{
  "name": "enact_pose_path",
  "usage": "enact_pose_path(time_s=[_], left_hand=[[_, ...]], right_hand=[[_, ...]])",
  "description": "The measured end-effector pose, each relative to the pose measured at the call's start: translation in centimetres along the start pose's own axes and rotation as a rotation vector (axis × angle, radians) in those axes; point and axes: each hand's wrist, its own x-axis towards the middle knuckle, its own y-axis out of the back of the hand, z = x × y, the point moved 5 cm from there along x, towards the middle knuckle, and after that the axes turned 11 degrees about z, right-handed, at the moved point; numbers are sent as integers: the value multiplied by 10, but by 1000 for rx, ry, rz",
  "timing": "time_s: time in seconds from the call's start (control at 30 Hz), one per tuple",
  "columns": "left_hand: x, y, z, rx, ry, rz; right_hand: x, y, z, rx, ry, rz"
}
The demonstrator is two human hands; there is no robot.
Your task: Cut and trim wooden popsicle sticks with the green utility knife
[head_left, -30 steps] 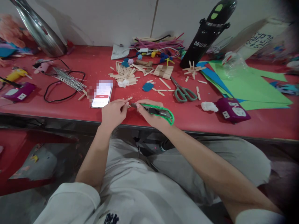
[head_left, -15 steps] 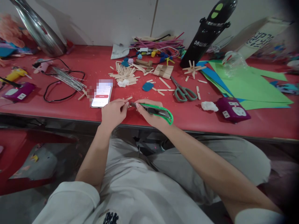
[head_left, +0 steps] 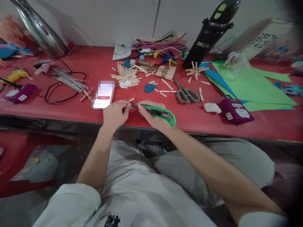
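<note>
My left hand [head_left: 115,114] pinches a small wooden stick [head_left: 130,100] against the front of the red table [head_left: 71,107]. My right hand [head_left: 151,116] is wrapped round a green utility knife [head_left: 161,113], whose blade end points left and meets the stick between my two hands. A phone [head_left: 103,97] with a lit screen lies just left of my left hand. Wood chips lie scattered on the table around the hands.
A heap of wooden sticks [head_left: 126,75] and green-handled scissors [head_left: 186,93] lie behind my hands. Green and blue paper sheets [head_left: 248,86], a purple device [head_left: 235,112] and a black bottle [head_left: 209,34] are to the right. Metal rods [head_left: 68,80] and a black cable lie left.
</note>
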Motion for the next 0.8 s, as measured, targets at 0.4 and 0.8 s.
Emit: enact_pose_path(time_s=[0.4,0.8], left_hand=[[-1,1,1,-2,0,-4],[-1,0,0,2,13,-11]], right_hand=[[2,1,-3,-18,19,8],[1,0,0,-15,23,-12]])
